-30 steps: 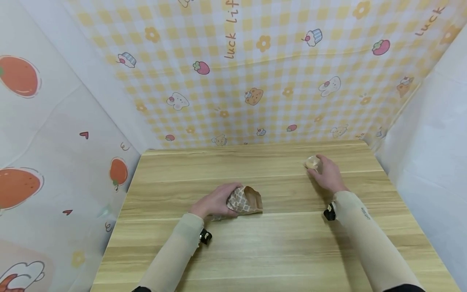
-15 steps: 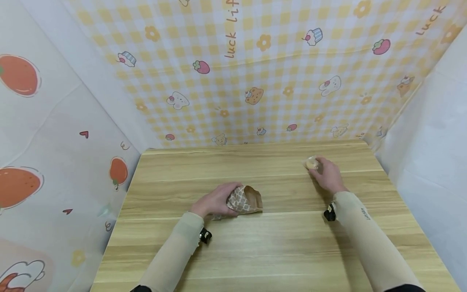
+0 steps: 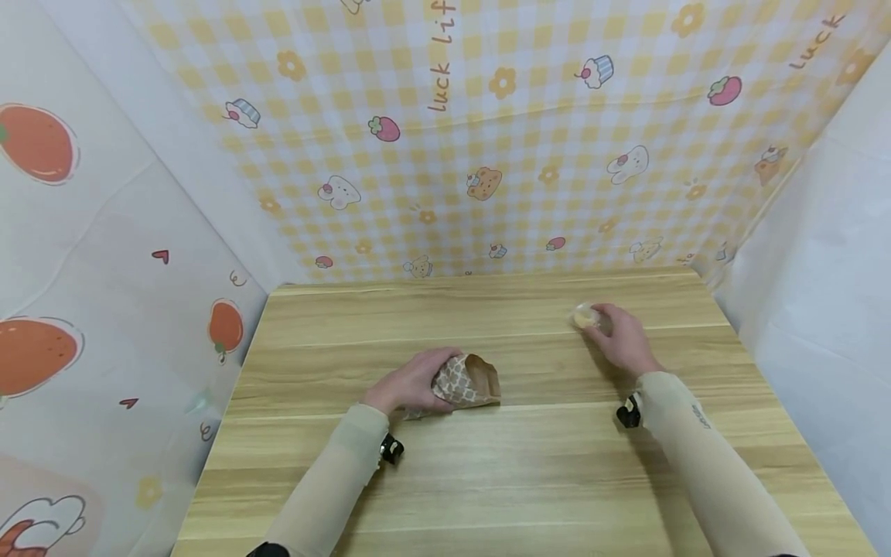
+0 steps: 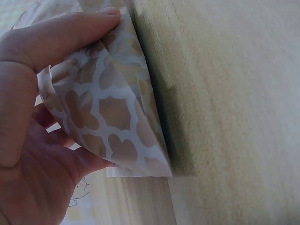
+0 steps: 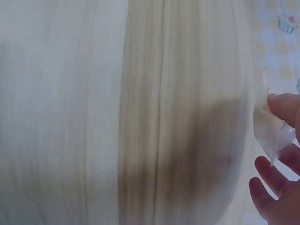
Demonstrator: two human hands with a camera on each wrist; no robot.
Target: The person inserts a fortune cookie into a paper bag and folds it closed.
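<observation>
Near the middle of the table, my left hand (image 3: 412, 383) grips a brown paper bag (image 3: 457, 383) with a white lattice pattern. The bag lies on its side, its mouth facing right. In the left wrist view, thumb and fingers wrap round the patterned paper (image 4: 112, 112). Towards the back right, my right hand (image 3: 624, 340) pinches a small clear packet (image 3: 583, 316) with something round and pale yellow inside. The right wrist view has the packet (image 5: 268, 124) between thumb and fingers, above the tabletop. What the bag holds is hidden.
The wood-grain table (image 3: 501, 480) ends at a yellow checked backdrop (image 3: 445, 224) at the back. White printed sheeting (image 3: 174, 325) stands along the left side, and plain white sheeting (image 3: 821, 255) along the right.
My right hand has moved slightly to the left with the packet. The left hand and the paper bag have stayed in place.
</observation>
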